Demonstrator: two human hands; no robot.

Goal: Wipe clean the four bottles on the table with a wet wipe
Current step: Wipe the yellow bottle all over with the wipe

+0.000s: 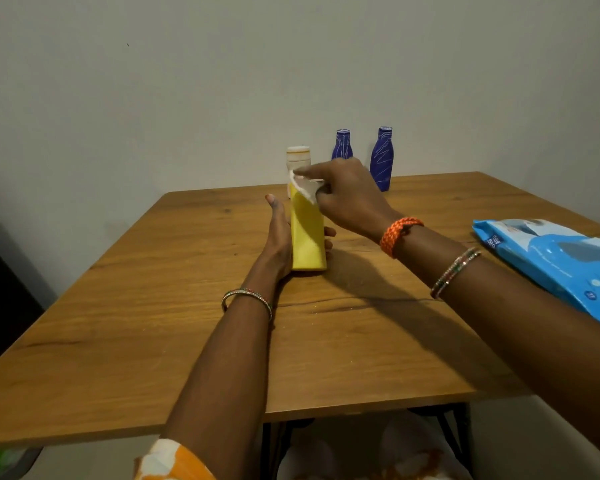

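Observation:
A yellow bottle (pixel 307 237) stands upright near the middle of the wooden table (pixel 187 323). My left hand (pixel 279 237) grips its lower body from the left, with the fingertips showing on its right side. My right hand (pixel 347 195) presses a white wet wipe (pixel 303 187) against the top of the yellow bottle. Behind it, partly hidden, stands a white bottle (pixel 298 157). Two blue bottles with white scribbles stand at the far edge: one (pixel 342 144) partly behind my right hand, the other (pixel 381 159) further right.
A blue pack of wet wipes (pixel 555 265) lies at the table's right edge. A plain wall rises right behind the table. The table's front edge runs near me, with black legs and pale bags below it.

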